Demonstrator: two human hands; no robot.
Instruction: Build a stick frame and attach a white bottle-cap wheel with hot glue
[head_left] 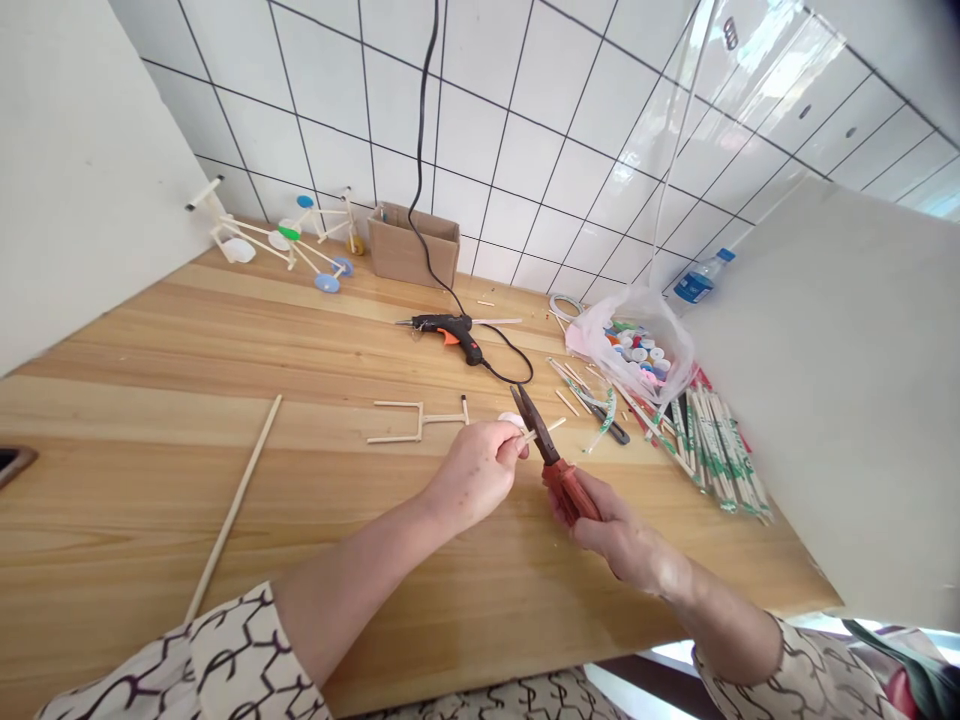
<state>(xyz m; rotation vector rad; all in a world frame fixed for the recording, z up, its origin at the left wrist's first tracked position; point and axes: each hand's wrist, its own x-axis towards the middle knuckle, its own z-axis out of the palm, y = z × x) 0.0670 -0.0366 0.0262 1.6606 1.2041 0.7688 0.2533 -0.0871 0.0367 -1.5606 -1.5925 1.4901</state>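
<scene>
My left hand (480, 465) pinches a short wooden stick (556, 424) together with a pale round bottle cap (511, 420), which the fingers partly cover. In my right hand (607, 525) is a pair of pliers (566, 485) with red-orange handles. Its dark jaws lie across the stick, just right of the left fingertips; whether they bite on it I cannot tell. Beyond the left hand, a small frame of glued sticks (421, 420) lies flat on the table. A black glue gun (450, 330) rests farther back, its nozzle to the left.
Stick-and-cap models (289, 235) stand back left beside a cardboard box (415, 245). At right are a plastic bag of bottle caps (637, 345), wrapped chopsticks (724, 450), a utility knife (611, 425) and a water bottle (697, 283). A long stick (236, 500) lies left. The glue gun's cord climbs the tiled wall.
</scene>
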